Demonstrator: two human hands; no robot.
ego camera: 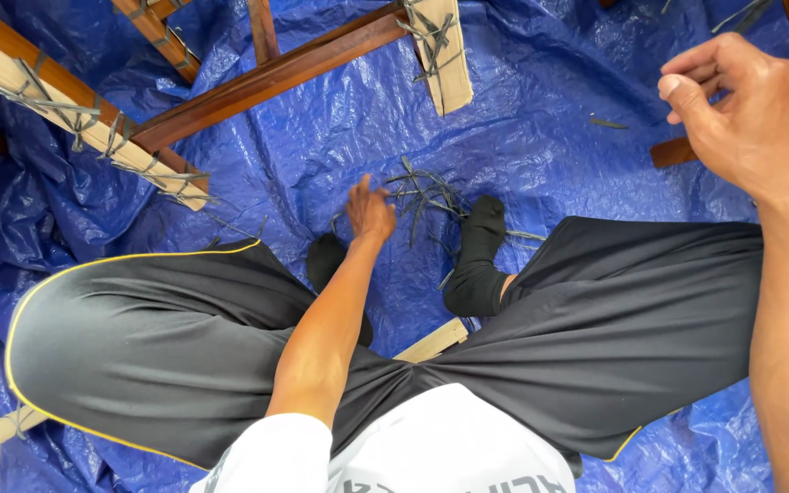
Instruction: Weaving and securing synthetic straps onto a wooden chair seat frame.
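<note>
From my head camera, my left hand reaches down between my knees, fingers loosely curled and holding nothing, just touching the pile of dark strips on the blue tarp, at twelve o'clock from my lap. They look thin, light and springy; I judge a pinch at the ends best. My right hand hovers at two o'clock, half clenched, empty.

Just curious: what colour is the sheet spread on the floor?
Blue; the sheet shows best in the head view.
</note>
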